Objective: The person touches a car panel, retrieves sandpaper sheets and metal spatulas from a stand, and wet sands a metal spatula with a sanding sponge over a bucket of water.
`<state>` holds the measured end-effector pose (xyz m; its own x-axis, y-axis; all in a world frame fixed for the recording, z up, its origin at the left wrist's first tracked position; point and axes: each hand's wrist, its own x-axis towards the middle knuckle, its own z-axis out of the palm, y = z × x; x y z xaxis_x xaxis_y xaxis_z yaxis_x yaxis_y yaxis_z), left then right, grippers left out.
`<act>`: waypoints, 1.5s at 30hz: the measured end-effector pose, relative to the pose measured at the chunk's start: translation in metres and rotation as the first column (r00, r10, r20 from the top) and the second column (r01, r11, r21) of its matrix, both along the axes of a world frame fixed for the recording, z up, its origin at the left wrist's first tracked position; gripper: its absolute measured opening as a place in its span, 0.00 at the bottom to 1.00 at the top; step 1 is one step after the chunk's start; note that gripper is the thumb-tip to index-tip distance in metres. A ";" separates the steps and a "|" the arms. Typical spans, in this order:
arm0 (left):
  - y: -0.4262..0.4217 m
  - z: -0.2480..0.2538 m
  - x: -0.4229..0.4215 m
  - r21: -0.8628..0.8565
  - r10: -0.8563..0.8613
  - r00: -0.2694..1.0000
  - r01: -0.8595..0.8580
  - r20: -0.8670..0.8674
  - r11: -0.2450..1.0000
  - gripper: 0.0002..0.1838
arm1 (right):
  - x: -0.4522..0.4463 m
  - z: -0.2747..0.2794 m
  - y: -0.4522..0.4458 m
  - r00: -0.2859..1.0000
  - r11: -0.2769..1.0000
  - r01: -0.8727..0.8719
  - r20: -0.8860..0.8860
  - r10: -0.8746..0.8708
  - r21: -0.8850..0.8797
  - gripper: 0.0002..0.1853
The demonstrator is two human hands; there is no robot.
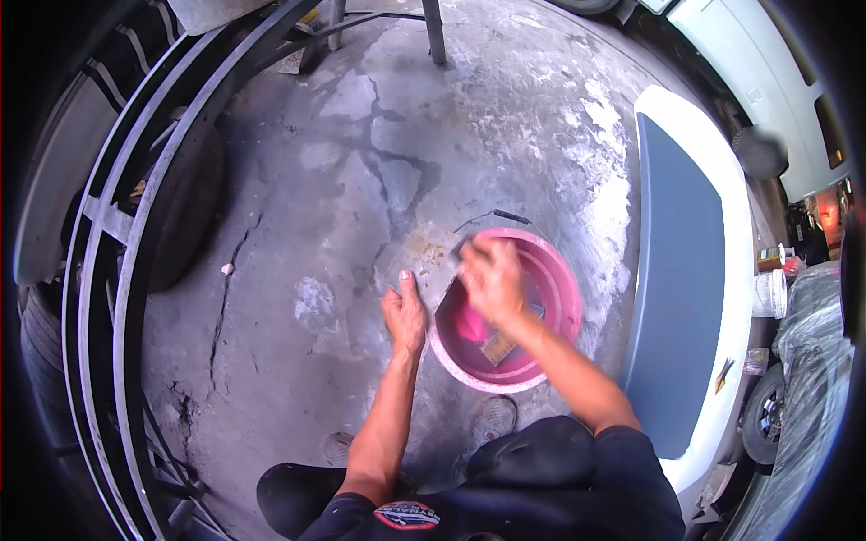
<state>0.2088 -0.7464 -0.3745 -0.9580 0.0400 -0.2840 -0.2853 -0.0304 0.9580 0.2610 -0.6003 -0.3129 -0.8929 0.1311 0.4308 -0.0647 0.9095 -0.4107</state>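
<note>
My left hand (405,314) is closed at the edge of a clear, see-through sheet (424,252), thumb on top. Yellow-brown residue shows on or through that sheet, and its outline is faint. Over the left rim of a pink bucket (568,298), my right hand (492,278) is bent and smeared by motion. A small dark thing shows at its fingertips beside the sheet; its kind is unclear. Inside the bucket lie a brush (498,347) with tan bristles and a bright pink item (471,322), partly hidden by my right hand and forearm.
A white panel with a grey face (681,270) stands at the right, scissors-like tool (723,375) on its edge. Metal rails (135,216) curve along the left. The concrete floor (307,180) is cracked. A white tub (769,295) and a plastic-covered object (816,361) are far right.
</note>
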 end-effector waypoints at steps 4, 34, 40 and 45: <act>0.000 -0.006 -0.001 0.107 -0.014 1.000 0.014 -0.001 0.994 0.27 | 0.013 0.001 -0.018 0.983 0.986 -0.167 -0.077 0.169 0.030 0.14; -0.010 0.007 -0.008 0.187 -0.163 0.986 0.153 0.038 0.970 0.24 | 0.008 0.012 -0.020 0.993 0.991 -0.116 -0.012 0.117 0.064 0.16; -0.004 0.010 0.005 0.026 -0.065 0.998 0.065 -0.018 0.998 0.23 | 0.021 0.011 -0.033 0.999 0.999 0.021 0.025 -0.022 0.046 0.17; 0.004 0.006 0.016 0.053 0.071 0.997 -0.069 -0.041 0.996 0.24 | -0.016 0.011 0.015 0.972 0.972 0.230 0.032 -0.231 0.043 0.19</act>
